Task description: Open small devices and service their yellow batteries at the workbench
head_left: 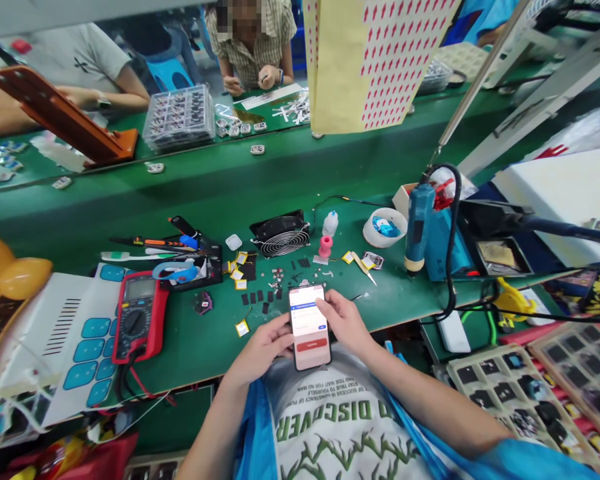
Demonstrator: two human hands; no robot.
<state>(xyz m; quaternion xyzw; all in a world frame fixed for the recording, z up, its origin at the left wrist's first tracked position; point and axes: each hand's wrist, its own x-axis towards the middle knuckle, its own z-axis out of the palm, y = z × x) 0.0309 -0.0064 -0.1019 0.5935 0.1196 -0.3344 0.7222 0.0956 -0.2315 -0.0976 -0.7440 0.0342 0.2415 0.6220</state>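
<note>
A smartphone (310,327) with a lit white screen is held upright at the near edge of the green workbench (195,353). My left hand (267,343) is closed around its left side, the thumb along the edge. At the upper right of the screen, my right hand (343,317) touches the glass with a finger or thumb; its other fingers are partly hidden behind the phone. Just beyond lie small black pads (266,297), tiny metal parts (277,275) and a yellow-wrapped battery (242,327).
A red multimeter (139,317) stands left, near a tool holder (200,267). Behind the parts are a fan (281,233), a pink dispenser (325,246) and a white tub (385,228). An electric screwdriver (419,223) hangs at right. Co-workers (253,40) sit across the bench.
</note>
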